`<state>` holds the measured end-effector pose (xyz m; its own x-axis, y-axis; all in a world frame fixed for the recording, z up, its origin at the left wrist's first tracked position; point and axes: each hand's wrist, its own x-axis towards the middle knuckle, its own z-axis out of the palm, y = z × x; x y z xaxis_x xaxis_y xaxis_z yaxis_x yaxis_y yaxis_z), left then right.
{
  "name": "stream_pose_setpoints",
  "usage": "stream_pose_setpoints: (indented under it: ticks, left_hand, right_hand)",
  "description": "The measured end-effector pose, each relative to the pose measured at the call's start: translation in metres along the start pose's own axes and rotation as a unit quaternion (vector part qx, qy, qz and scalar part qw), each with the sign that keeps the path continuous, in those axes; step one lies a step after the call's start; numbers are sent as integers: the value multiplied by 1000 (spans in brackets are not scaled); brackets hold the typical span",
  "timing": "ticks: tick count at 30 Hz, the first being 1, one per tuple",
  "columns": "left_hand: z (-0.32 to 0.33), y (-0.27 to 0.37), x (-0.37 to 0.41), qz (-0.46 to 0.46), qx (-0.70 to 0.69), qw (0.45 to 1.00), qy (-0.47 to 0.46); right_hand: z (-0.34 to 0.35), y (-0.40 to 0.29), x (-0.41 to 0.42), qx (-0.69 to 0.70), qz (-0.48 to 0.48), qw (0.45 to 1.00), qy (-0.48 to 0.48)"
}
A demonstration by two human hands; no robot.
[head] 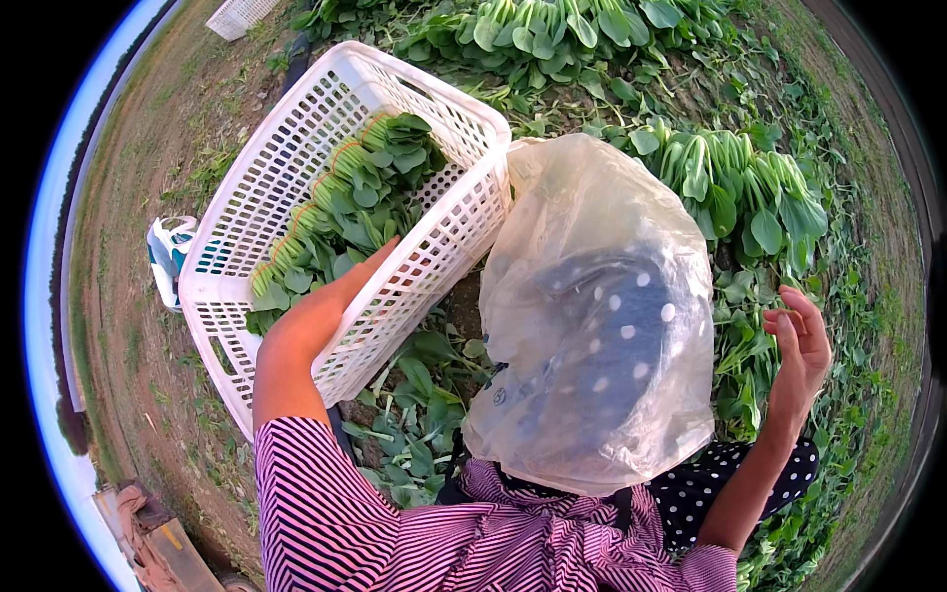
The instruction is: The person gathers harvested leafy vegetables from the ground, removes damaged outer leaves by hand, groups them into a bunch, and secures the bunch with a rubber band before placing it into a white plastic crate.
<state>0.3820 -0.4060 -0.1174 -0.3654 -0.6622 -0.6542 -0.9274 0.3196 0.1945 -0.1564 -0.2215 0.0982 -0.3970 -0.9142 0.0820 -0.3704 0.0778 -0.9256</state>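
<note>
A white perforated plastic crate (pixel 436 259) stands tilted in front of me on the left. Bundles of leafy greens (pixel 348 200), tied with orange bands, lie in a row inside it. My left hand (pixel 373 266) reaches into the crate among the leaves; its fingers are mostly hidden. On the right my right hand (pixel 799 333) is raised above the plants, its fingers bent and thumb near them, with a small yellowish bit that may be a leaf piece or a band at the fingertips. A translucent plastic bag (pixel 592 311) covers my lap.
Cut leafy greens (pixel 740 185) lie in heaps on the ground ahead and to the right. Another white crate (pixel 240 16) is at the far upper left. A white and teal bag (pixel 169 255) sits beside the near crate. A cart or vehicle (pixel 166 547) shows at lower left.
</note>
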Motion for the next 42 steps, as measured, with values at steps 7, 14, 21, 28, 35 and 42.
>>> stream_pose_setpoints:
  ticks: [7, 14, 21, 28, 35, 42]
  left_hand:
    - [-6, 3, -42, -26, -217, 975, -49]
    - [-51, 36, -51, -37, -418, 907, 41]
    - [-180, 171, -102, 111, -413, 815, 392]
    - [-170, 440, -180, 377, -283, 799, 372]
    - [-90, 553, -101, 339, -532, 756, 177]
    - [33, 536, 13, 187, -576, 791, 86]
  right_hand:
    - [-33, 41, 4, -80, 44, 996, 1]
    - [-139, 95, 32, -283, 84, 951, 90]
    - [-202, 224, 28, -375, 211, 903, 14]
    - [-152, 285, -2, -451, 286, 838, -110]
    - [-111, 297, -13, -299, 355, 884, -54]
    - [-103, 278, -16, 192, 384, 903, 25]
